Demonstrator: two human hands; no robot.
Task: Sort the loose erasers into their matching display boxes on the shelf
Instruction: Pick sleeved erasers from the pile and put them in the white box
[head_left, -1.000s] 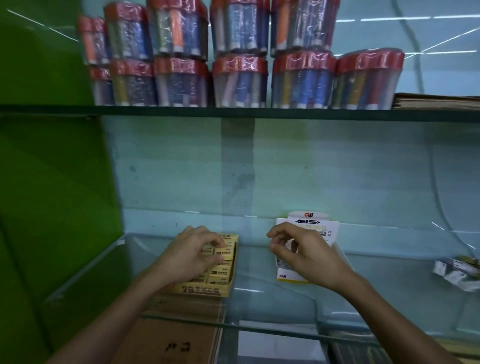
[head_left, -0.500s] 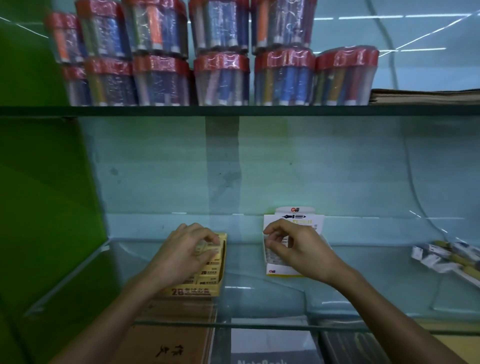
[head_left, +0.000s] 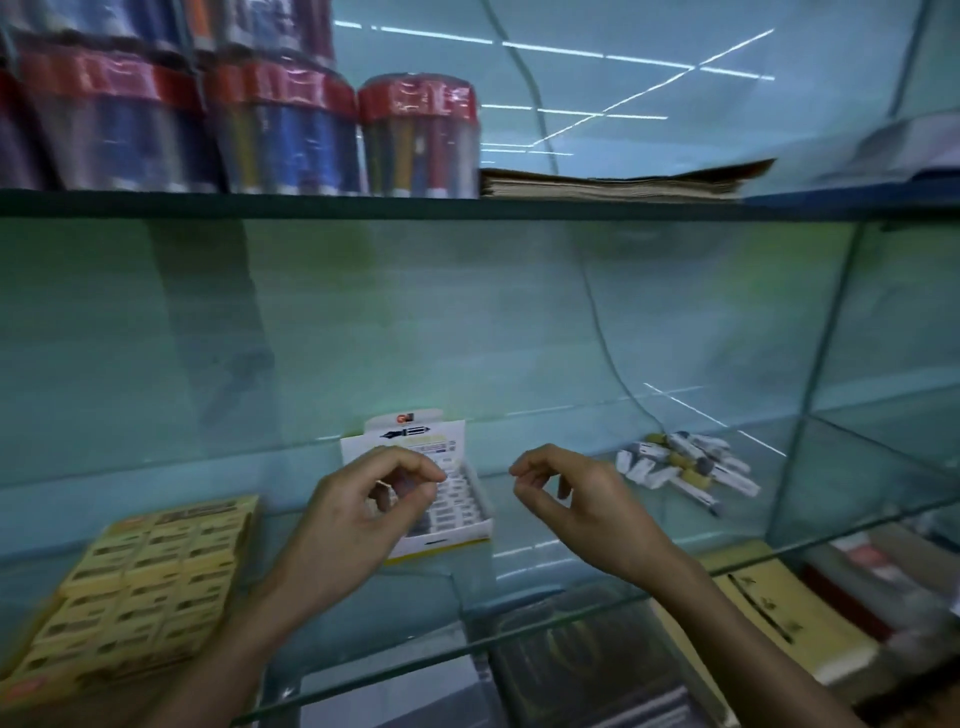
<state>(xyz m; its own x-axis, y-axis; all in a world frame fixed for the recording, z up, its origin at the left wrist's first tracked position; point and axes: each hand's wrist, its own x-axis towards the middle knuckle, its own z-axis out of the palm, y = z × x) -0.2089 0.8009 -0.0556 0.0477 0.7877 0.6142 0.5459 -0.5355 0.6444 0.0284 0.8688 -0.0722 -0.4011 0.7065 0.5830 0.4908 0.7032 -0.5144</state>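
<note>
My left hand (head_left: 358, 519) hovers over the white display box (head_left: 457, 535), which holds rows of white and grey erasers. Its fingers are curled with thumb and forefinger close together; a small pale shape shows in the gap, and I cannot tell if it is held or lies in the box. My right hand (head_left: 576, 509) hangs just right of that box, fingers loosely curled, holding nothing. A pile of loose erasers (head_left: 680, 462) lies on the glass shelf (head_left: 519, 613) farther right. The yellow display box (head_left: 140, 582) full of yellow erasers sits at the left front.
Tubs of coloured pens (head_left: 415, 140) and a stack of brown paper (head_left: 613, 182) fill the upper shelf. A glass side panel (head_left: 821, 364) closes the bay on the right. Notebooks (head_left: 769, 608) lie on the level below.
The view has swung right and the loose eraser pile is now close. My left hand left the yellow box and is over the white box. My right hand drew away from the white box.
</note>
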